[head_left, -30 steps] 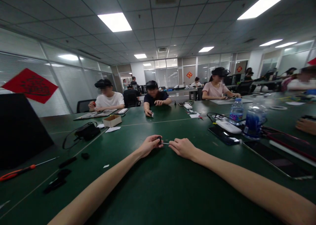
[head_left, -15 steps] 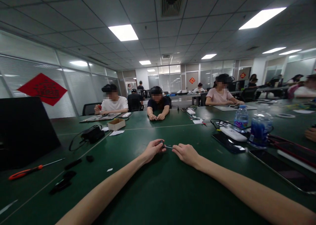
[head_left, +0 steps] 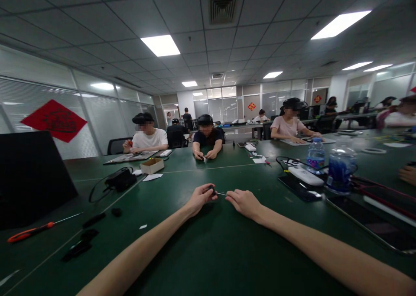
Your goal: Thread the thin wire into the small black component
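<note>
My left hand [head_left: 197, 199] is closed around a small dark object [head_left: 212, 189] near the fingertips, and the object is partly hidden by the fingers. A thin metal pin [head_left: 221, 193] runs sideways from that object towards my right hand [head_left: 243, 202]. The fingers of my right hand are bunched at the pin's far end and appear to pinch it. Both hands are held close together above the dark green table [head_left: 208, 248], with my forearms reaching in from the bottom corners.
On the left lie an orange-handled screwdriver [head_left: 30, 232], small black parts, a black pouch with cable [head_left: 121, 180] and a cardboard box [head_left: 152, 166]. On the right are a water bottle [head_left: 315, 154], a clear jar [head_left: 341, 174], and phones. Co-workers sit across the table.
My hands keep the same hold and pose. The whole scene has shifted slightly in view as my head moved.
</note>
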Demonstrator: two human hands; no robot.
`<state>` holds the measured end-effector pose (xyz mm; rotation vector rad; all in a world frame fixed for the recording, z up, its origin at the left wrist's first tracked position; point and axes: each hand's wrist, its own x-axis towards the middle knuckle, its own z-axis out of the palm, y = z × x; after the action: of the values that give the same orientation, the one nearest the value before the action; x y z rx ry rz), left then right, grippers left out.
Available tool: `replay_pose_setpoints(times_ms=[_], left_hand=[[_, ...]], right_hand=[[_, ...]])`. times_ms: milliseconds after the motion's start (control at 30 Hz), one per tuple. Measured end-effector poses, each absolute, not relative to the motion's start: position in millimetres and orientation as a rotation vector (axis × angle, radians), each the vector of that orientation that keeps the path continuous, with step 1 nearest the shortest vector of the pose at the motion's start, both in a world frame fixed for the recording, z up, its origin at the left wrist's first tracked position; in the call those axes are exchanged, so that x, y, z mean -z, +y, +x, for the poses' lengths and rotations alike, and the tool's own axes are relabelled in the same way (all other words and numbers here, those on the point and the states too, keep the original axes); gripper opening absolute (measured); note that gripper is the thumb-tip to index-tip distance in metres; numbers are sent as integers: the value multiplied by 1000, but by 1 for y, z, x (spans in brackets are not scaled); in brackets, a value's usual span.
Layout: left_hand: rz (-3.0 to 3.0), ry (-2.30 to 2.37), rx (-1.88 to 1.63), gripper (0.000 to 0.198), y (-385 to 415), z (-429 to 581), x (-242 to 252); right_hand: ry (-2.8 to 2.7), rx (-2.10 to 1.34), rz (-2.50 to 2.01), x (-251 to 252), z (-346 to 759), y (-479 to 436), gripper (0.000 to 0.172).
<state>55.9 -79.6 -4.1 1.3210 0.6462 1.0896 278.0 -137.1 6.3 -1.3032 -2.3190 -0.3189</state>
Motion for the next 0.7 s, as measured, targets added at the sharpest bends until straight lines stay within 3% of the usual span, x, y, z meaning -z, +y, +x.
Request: replay_pose_setpoints(times_ms=[167,700], left_hand=[[1330,646,-1064,39,-82,54,2],[1350,735,-1135,35,-84,56,-1]], right_hand=[[-2095,221,-1394,-7,285,-130,38],[-2236,172,-1276,-7,282,-133,36]])
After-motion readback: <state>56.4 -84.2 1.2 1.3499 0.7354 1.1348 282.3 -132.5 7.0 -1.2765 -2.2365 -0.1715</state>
